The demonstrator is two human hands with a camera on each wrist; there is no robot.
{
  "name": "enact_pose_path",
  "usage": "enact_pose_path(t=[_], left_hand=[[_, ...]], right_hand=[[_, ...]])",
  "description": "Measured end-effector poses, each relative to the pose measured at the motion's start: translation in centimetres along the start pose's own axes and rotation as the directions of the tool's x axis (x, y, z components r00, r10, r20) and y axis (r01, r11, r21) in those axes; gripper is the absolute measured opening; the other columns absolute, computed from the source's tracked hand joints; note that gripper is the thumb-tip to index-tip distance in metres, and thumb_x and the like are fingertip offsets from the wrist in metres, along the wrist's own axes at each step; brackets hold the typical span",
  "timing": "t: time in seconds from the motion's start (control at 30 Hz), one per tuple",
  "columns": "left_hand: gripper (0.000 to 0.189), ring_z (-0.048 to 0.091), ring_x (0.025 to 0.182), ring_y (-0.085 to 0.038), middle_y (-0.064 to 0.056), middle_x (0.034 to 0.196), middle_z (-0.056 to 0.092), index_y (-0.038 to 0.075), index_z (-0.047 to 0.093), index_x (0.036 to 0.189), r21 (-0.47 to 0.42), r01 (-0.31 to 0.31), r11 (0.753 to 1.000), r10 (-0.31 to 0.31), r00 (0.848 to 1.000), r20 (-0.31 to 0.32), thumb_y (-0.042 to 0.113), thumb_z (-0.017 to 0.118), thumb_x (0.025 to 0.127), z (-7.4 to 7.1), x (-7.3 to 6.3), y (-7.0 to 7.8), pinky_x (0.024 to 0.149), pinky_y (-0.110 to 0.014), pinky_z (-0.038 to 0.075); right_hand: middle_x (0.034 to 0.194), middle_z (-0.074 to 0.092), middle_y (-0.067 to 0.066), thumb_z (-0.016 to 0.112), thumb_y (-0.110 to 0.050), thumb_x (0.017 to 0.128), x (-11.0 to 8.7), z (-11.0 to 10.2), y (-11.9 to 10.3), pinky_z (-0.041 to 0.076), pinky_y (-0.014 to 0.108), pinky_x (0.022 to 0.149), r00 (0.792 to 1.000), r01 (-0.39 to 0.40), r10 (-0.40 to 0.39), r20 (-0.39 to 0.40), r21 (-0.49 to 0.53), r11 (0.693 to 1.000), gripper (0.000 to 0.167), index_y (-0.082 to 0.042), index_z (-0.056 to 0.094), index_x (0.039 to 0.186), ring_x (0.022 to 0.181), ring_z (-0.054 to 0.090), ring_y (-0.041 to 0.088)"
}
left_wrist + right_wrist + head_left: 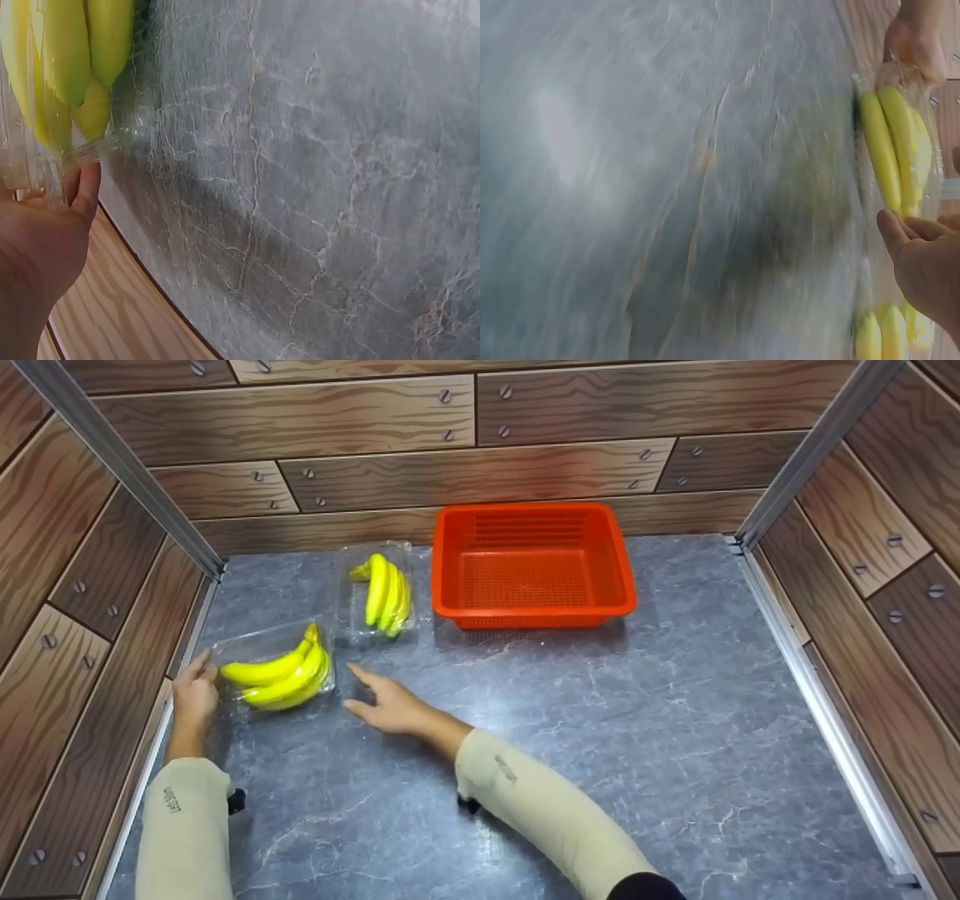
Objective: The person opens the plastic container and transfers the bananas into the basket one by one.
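A clear plastic box (247, 643) with a bunch of yellow bananas (294, 679) in it is on the left side of the table. My left hand (196, 694) grips its left end; in the left wrist view, fingers (88, 187) bend around the plastic edge. Just right of the box, my right hand (390, 706) has thumb and fingers spread, holding nothing. From the right wrist view, that hand (930, 262) overlaps the near end of the bananas. Behind it lies a second clear box (349, 611) with another bunch of bananas (391, 594).
An orange-red plastic basket (534, 613) stands at the back, right of the second box. Wood-patterned walls (375, 424) enclose the grey marbled table (637, 750) at the back and both sides, with metal rails (825, 720) along the edges.
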State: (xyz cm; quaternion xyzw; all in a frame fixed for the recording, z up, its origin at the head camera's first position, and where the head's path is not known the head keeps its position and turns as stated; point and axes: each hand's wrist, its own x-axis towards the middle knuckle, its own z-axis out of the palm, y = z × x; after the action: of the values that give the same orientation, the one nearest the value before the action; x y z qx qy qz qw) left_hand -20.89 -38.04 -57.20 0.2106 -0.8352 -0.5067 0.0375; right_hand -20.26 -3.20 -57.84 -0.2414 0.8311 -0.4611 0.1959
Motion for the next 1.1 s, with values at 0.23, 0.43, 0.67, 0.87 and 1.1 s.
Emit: enact_pose_path(t=[0.23, 0.43, 0.67, 0.87, 1.1], left_hand=[[0.054, 0.039, 0.156, -0.039, -0.025, 0.172, 0.035, 0.002, 0.038, 0.164, 0.011, -0.048, 0.999, 0.047, 0.998, 0.038, 0.011, 0.035, 0.111, -0.1, -0.4, 0.1, 0.128, -0.042, 0.035], [0.051, 0.052, 0.114, 0.001, -0.023, 0.166, 0.046, 0.004, 0.046, 0.16, 0.042, -0.064, 0.997, 0.063, 0.998, 0.018, 0.013, 0.04, 0.111, 0.1, -0.8, -0.1, 0.099, -0.018, 0.04], [0.049, 0.05, 0.102, 0.01, -0.018, 0.164, 0.051, 0.01, 0.051, 0.159, 0.039, -0.056, 0.998, 0.056, 0.998, -0.012, 0.018, 0.041, 0.112, 0.8, -0.6, -0.5, 0.096, -0.019, 0.043], [0.047, 0.046, 0.097, 0.017, -0.022, 0.161, 0.053, 0.004, 0.053, 0.156, 0.018, -0.099, 0.995, 0.1, 0.995, -0.029, 0.014, 0.042, 0.111, 1.3, -0.7, -0.5, 0.098, -0.017, 0.041], [0.047, 0.058, 0.122, -0.012, -0.022, 0.161, 0.053, 0.004, 0.054, 0.156, 0.023, -0.104, 0.994, 0.105, 0.993, -0.047, 0.012, 0.041, 0.11, 1.5, -1.0, -0.7, 0.1, -0.02, 0.041]], right_hand=[[0.18, 0.018, 0.011, 0.061, -0.038, 0.108, 1.8, 1.7, -1.1, 0.027, 0.043, 0.136, 0.999, 0.046, -0.046, 0.0, 0.035, 0.998, 0.078, -0.026, 0.019, 0.173, 0.166, 0.028, 0.03], [0.183, 0.001, 0.01, 0.058, -0.038, 0.109, 2.2, 2.2, -1.6, 0.03, 0.051, 0.134, 0.995, 0.073, -0.068, 0.075, -0.07, 0.995, 0.073, -0.037, 0.019, 0.171, 0.164, 0.028, 0.04], [0.182, 0.005, 0.009, 0.059, -0.041, 0.108, 2.0, 2.4, -1.8, 0.032, 0.045, 0.134, 0.998, 0.054, -0.05, 0.031, -0.152, 0.987, 0.068, -0.038, 0.027, 0.169, 0.164, 0.03, 0.036], [0.181, 0.014, 0.013, 0.06, -0.049, 0.107, 1.9, 2.2, -1.7, 0.025, 0.058, 0.135, 0.999, 0.027, -0.033, -0.034, -0.161, 0.987, 0.062, -0.039, 0.038, 0.164, 0.167, 0.018, 0.041], [0.181, 0.006, 0.02, 0.057, -0.059, 0.104, 2.5, 1.1, -1.1, 0.006, 0.067, 0.136, 1.0, 0.031, -0.03, 0.005, -0.178, 0.984, 0.057, -0.047, 0.045, 0.159, 0.169, -0.006, 0.044]])
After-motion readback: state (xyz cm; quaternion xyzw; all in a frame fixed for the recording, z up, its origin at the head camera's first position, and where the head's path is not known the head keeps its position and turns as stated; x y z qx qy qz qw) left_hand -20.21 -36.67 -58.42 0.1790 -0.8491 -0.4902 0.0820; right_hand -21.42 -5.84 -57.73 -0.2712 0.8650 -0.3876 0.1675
